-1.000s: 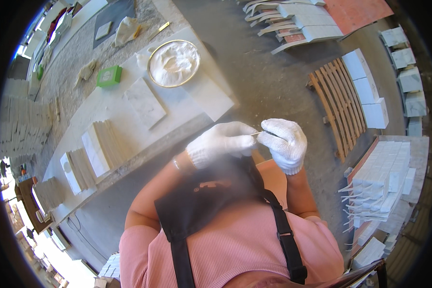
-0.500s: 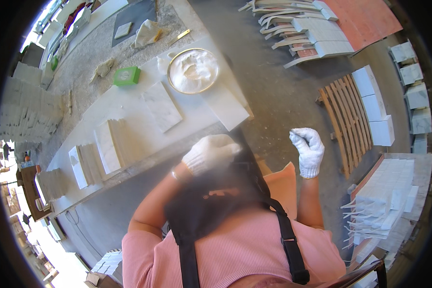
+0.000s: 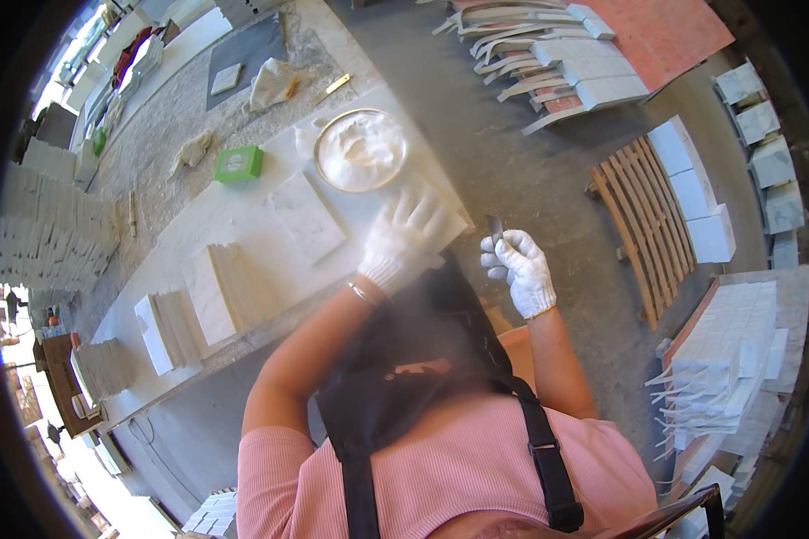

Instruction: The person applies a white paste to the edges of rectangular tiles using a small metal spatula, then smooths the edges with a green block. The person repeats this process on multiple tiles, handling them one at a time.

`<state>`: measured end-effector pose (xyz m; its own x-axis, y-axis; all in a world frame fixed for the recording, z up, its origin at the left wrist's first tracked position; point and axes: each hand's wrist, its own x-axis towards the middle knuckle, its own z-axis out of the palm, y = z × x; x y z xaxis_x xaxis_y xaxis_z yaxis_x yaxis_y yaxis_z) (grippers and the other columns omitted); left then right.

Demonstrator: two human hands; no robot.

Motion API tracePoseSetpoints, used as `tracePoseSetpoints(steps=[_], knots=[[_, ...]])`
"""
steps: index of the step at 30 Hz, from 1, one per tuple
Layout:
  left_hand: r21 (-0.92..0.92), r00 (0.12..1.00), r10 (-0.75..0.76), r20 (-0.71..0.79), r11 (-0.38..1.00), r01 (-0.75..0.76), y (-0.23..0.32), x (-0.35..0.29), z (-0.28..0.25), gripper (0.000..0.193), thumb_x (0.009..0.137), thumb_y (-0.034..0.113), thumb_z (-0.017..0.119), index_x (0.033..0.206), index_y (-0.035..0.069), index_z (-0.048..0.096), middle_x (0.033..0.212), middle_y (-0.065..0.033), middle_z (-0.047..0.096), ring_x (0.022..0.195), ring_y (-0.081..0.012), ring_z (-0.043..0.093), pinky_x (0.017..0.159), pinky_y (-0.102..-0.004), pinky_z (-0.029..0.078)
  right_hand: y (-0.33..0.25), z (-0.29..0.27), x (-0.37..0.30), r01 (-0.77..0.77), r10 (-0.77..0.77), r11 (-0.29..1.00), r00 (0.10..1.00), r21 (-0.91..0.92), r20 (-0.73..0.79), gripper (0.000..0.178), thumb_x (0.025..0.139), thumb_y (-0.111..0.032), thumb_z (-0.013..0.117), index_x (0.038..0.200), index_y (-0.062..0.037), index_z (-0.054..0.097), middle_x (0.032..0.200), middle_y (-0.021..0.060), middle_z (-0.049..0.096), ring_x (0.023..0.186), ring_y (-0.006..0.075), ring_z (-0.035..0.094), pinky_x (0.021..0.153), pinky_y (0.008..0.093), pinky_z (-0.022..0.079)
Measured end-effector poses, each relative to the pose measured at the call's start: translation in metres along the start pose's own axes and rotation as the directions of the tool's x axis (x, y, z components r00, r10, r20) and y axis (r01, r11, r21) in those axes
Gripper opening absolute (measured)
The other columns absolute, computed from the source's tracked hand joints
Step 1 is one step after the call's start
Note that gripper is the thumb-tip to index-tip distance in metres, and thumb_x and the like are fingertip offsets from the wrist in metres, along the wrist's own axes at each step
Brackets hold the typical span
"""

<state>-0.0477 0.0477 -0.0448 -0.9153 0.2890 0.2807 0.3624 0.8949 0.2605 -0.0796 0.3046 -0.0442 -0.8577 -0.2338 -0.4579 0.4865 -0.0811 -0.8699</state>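
Observation:
My left hand (image 3: pixel 406 232), in a white knit glove, reaches over a pale tile (image 3: pixel 447 208) at the table's near right corner. Its fingers are spread and slightly blurred, just short of a round bowl with a gold rim (image 3: pixel 361 151) that holds white paste. Whether the palm touches the tile is hidden. My right hand (image 3: pixel 521 269), also gloved, is raised beyond the table's edge, closed on a small flat metal blade (image 3: pixel 495 226) that sticks up from the fingers. Left of the bowl lies a square white marble tile (image 3: pixel 307 216).
Stacked tiles (image 3: pixel 216 292) stand along the table's front edge. Behind them are a green box (image 3: pixel 239 164), crumpled cloths (image 3: pixel 271 85) and a yellow-handled knife (image 3: pixel 333 88). To the right are a wooden pallet (image 3: pixel 643 234) and tile stacks (image 3: pixel 724 350) on the floor.
My left hand has moved forward from the apron to the tile by the bowl, its fingers spreading. My right hand has come left toward the table, and the blade now shows.

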Motion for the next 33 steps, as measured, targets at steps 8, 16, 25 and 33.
tracePoseSetpoints(steps=[8,16,25,33], knots=[[-0.024,0.949,0.153,-0.276,0.986,-0.166,0.015,0.004,-0.029,0.055,0.067,0.038,0.084,0.111,0.01,0.066,0.117,-0.0088,0.067,0.11,-0.0304,0.065,0.094,-0.0446,0.054,-0.004,0.0,-0.009,0.064,-0.067,0.995,0.997,0.073,0.042,0.016,0.105,-0.022,0.068,0.116,-0.0113,0.064,0.116,0.0087,0.073,0.095,0.0161,0.07,0.077,0.0284,0.056],[-0.976,0.816,-0.574,-0.072,0.208,0.06,0.023,-0.019,-0.063,0.052,0.106,0.051,0.06,0.121,0.002,0.068,0.105,-0.009,0.073,0.098,-0.0182,0.07,0.089,-0.0346,0.057,-0.022,0.011,-0.015,0.156,-0.179,0.955,0.981,0.25,0.07,0.014,0.103,-0.012,0.068,0.117,-0.0112,0.064,0.108,0.0094,0.075,0.093,0.0199,0.072,0.079,0.033,0.058],[-0.912,0.703,-0.627,0.334,-0.404,0.073,0.008,-0.051,-0.047,0.06,0.11,0.059,0.044,0.118,0.004,0.066,0.096,-0.0074,0.069,0.083,-0.0183,0.067,0.076,-0.0356,0.058,-0.051,0.063,-0.034,0.366,-0.352,0.931,0.897,-0.003,0.267,0.02,0.103,-0.017,0.069,0.118,-0.0047,0.065,0.088,0.0072,0.072,0.074,0.0158,0.066,0.067,0.03,0.053],[-0.618,0.643,-0.453,0.618,-0.785,0.04,0.032,-0.057,-0.027,0.042,0.109,0.049,0.056,0.107,0.009,0.066,0.088,-0.0061,0.065,0.072,-0.0201,0.063,0.063,-0.035,0.054,-0.076,0.107,-0.046,0.456,-0.328,0.841,0.857,-0.29,0.398,0.029,0.097,-0.001,0.07,0.126,0.0007,0.074,0.1,0.0094,0.078,0.088,0.0134,0.071,0.08,0.0294,0.059]])
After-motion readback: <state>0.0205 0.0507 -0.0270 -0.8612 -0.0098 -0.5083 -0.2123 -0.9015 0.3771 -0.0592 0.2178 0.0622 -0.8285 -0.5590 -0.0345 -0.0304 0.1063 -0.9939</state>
